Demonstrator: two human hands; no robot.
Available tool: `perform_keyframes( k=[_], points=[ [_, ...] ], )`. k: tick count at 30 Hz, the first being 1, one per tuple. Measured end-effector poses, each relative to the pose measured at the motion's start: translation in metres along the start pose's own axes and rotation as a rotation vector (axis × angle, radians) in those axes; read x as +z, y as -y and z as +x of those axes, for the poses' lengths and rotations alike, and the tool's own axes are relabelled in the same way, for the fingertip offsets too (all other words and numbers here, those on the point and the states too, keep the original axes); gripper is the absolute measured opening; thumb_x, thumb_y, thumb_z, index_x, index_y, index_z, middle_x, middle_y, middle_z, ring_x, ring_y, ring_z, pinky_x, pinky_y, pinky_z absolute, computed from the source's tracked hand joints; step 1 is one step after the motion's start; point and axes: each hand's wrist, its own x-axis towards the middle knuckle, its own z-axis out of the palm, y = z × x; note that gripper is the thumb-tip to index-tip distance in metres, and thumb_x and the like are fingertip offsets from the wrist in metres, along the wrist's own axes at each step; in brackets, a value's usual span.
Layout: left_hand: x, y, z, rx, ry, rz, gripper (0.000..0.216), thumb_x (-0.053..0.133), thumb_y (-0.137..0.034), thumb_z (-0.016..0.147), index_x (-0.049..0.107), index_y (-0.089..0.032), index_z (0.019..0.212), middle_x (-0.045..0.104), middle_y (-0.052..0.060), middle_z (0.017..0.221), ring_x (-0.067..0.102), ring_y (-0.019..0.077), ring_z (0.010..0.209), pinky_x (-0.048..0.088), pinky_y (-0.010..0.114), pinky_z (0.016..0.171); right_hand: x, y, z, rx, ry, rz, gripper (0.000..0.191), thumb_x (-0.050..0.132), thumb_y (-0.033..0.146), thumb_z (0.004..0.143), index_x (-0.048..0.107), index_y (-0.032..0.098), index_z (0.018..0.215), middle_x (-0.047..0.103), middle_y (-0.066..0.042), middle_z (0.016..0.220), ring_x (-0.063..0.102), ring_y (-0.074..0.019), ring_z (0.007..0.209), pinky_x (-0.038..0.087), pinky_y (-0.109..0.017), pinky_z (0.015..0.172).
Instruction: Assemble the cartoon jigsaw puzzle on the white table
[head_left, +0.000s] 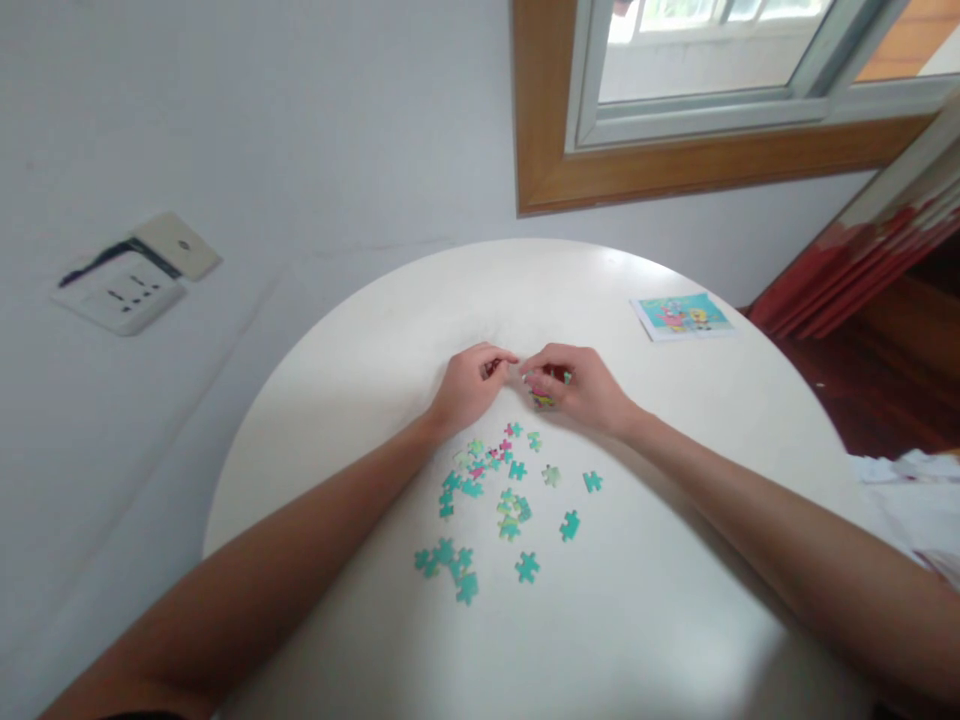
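Observation:
My left hand (466, 386) rests on its edge on the white table (337, 440), its fingers curled and the fingertips reaching towards the right hand. What lies inside its curl, if anything, is hidden. Close beside it, my right hand (581, 382) is closed over a few joined-looking jigsaw puzzle pieces (541, 398) in pink, yellow and green, partly covered by the fingers. Nearer to me lie several loose teal puzzle pieces (527, 568), a teal cluster (444, 552) at the lower left, and a mixed pink and green group (478, 470) just below the hands.
A printed picture card (686, 316) with cartoon figures lies at the table's right rear. Behind the table are a white wall (337, 130) with a socket (120, 292) and a wood-framed window (540, 130). A red and white curtain (840, 260) hangs at the right.

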Motion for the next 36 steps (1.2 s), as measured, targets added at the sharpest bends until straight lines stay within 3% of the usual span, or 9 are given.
perform_keyframes(
  k=[2,4,8,12,19,29,36],
  points=[
    [0.001,-0.002,-0.001,0.065,0.034,0.025,0.022,0.055,-0.01,0.088,0.076,-0.016,0.093,0.068,0.002,0.082,0.058,0.0125,0.072,0.045,0.026,0.071,-0.012,-0.014,0.004,0.107,-0.133,-0.026,0.014,0.064,0.023,0.085,0.076,0.016,0.088,0.073,-0.005,0.078,0.057,-0.014,0.065,0.043,-0.029,0.065],
    [0.001,-0.003,-0.003,0.171,0.104,0.038,0.022,0.056,-0.012,0.09,0.076,-0.018,0.094,0.067,0.003,0.084,0.059,0.0143,0.079,0.046,0.028,0.077,-0.019,-0.025,0.005,0.161,-0.174,-0.061,0.013,0.066,0.023,0.083,0.077,0.015,0.084,0.074,-0.005,0.076,0.058,-0.0145,0.064,0.044,-0.029,0.064],
    [0.0,-0.005,-0.007,0.352,0.285,0.108,0.024,0.058,-0.021,0.094,0.076,-0.025,0.11,0.064,0.005,0.093,0.056,0.0183,0.091,0.045,0.033,0.086,-0.017,-0.034,0.004,0.151,-0.16,-0.102,0.01,0.067,0.019,0.08,0.076,0.016,0.076,0.074,-0.004,0.075,0.06,-0.0151,0.066,0.045,-0.029,0.067],
    [-0.001,-0.004,-0.008,0.388,0.384,0.194,0.028,0.06,-0.028,0.095,0.073,-0.03,0.12,0.06,0.006,0.097,0.053,0.0202,0.095,0.044,0.035,0.087,-0.01,-0.034,0.003,0.133,-0.106,-0.112,0.01,0.067,0.016,0.08,0.076,0.017,0.074,0.074,-0.004,0.075,0.062,-0.0165,0.07,0.046,-0.03,0.071],
    [-0.001,-0.002,-0.007,0.383,0.406,0.202,0.029,0.058,-0.029,0.097,0.072,-0.031,0.122,0.059,0.006,0.096,0.051,0.0202,0.094,0.043,0.035,0.088,-0.013,-0.036,0.005,0.084,-0.009,-0.227,0.014,0.065,0.012,0.082,0.077,0.018,0.077,0.074,-0.005,0.079,0.063,-0.018,0.074,0.046,-0.031,0.073],
    [0.001,-0.002,-0.007,0.393,0.394,0.196,0.029,0.057,-0.026,0.097,0.073,-0.029,0.12,0.061,0.006,0.096,0.052,0.0202,0.093,0.043,0.035,0.087,-0.009,-0.038,0.006,0.002,-0.007,-0.396,0.013,0.067,0.013,0.084,0.077,0.019,0.079,0.067,-0.007,0.086,0.057,-0.0223,0.089,0.044,-0.035,0.082],
    [0.0,-0.003,-0.008,0.375,0.404,0.208,0.033,0.058,-0.026,0.095,0.07,-0.028,0.126,0.061,0.006,0.098,0.053,0.021,0.096,0.044,0.036,0.091,-0.018,-0.036,0.004,-0.048,-0.175,-0.364,0.034,0.049,-0.001,0.081,0.077,0.017,0.088,0.065,-0.008,0.089,0.057,-0.0226,0.09,0.044,-0.036,0.085]
  ],
)
